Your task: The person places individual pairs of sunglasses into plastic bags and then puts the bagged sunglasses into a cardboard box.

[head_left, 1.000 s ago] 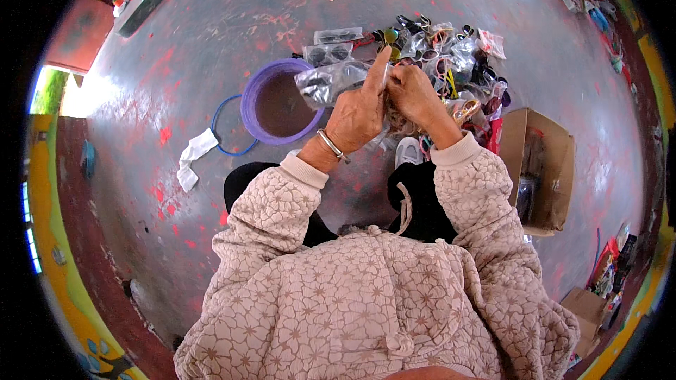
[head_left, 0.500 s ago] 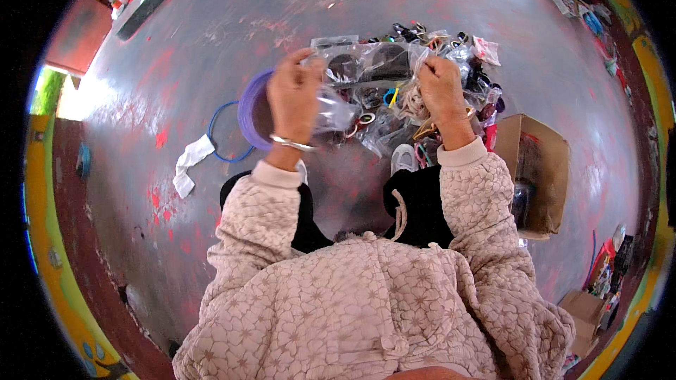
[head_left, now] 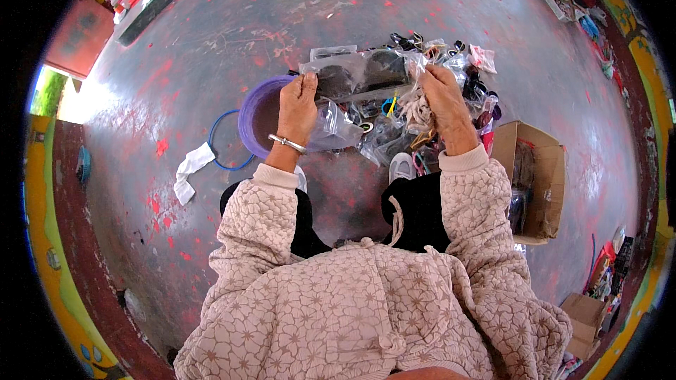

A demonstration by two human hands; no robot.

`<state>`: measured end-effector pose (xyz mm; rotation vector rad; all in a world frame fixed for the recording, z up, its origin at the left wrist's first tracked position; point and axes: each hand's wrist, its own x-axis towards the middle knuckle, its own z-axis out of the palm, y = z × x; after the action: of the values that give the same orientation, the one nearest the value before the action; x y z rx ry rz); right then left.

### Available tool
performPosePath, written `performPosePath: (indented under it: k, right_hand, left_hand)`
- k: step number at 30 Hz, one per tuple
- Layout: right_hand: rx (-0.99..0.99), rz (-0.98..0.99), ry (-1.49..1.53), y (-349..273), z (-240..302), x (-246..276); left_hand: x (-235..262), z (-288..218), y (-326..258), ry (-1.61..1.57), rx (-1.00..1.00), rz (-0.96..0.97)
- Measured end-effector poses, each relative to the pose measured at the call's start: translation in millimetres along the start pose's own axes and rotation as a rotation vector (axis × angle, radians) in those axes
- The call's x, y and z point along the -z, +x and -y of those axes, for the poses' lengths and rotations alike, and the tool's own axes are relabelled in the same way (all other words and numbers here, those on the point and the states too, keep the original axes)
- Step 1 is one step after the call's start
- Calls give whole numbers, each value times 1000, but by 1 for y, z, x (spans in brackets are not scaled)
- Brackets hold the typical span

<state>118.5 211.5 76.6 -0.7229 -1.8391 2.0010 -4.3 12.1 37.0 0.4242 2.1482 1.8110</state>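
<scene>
My left hand is closed on the left end of a clear plastic bag, stretched level in front of me. Two large dark rounded shapes, like sunglasses lenses, show in the bag; I cannot tell their exact kind. At the bag's other end, my right hand pinches the plastic. A crumpled beige cloth hangs or lies just under the right fingers; whether they hold it is hidden. Beside my left hand stands a purple basin, with another clear plastic bag at its right side.
A pile of small wrapped goods and dark glasses spreads over the floor beyond my feet. On the right is an open cardboard box. A blue hoop and a white cloth strip lie left of the basin.
Both hands have lowered slightly toward me, and the left has moved a little right. The plastic bag is now held still between them, its left end gripped more clearly.
</scene>
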Motion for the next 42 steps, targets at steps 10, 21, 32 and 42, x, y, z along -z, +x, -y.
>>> performPosePath:
  k: [10, 21, 32, 42]
  right_hand:
    - [-209, -26, 232, -15, 22, -4]
    - [-233, 214, 88, 3, 0, 12]
    - [-181, 276, -272, 10, -10, 23]
    - [-237, 230, 84, -16, 9, 7]
  left_hand:
    - [-2, -2, 0, -71, -36, -67]
    - [1, -1, 3, 136, -174, -124]
    - [7, -2, 7, 341, -266, -77]
    - [12, -9, 4, 363, -253, -8]
